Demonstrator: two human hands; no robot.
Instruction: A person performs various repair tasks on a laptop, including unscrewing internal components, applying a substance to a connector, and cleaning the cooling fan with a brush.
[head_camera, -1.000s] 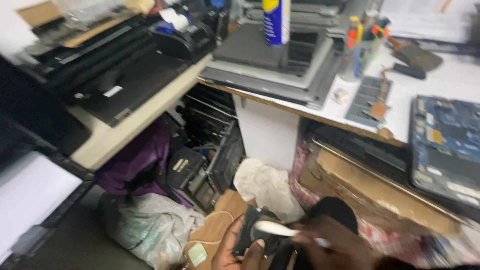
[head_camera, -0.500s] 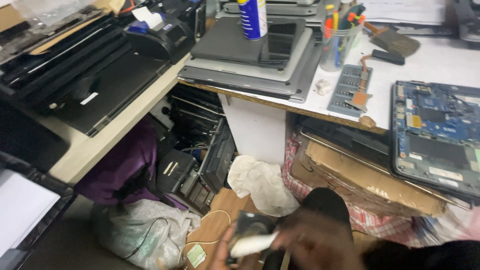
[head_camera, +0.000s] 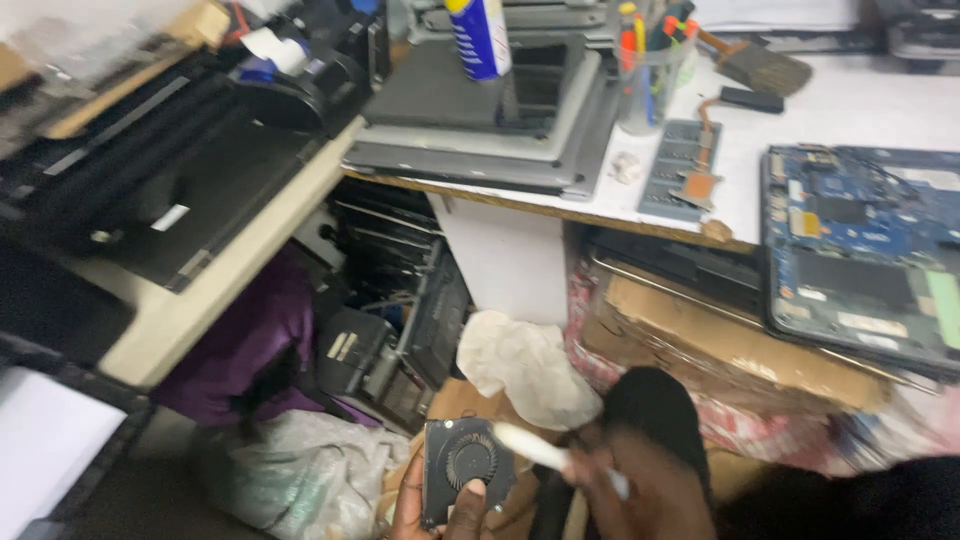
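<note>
Gripping small black laptop cooling fan from below: left hand, fingers closed over fan's lower edge, thumb up left side, fan face toward camera. Right hand just right of fan, fingers wrapped round white-handled tool, its pale end lying beside fan's upper right corner. Beyond: crumpled white cloth, purple bag. Farther, on white surface: opened laptop with blue circuit board, stacked grey laptops, spray can.
</note>
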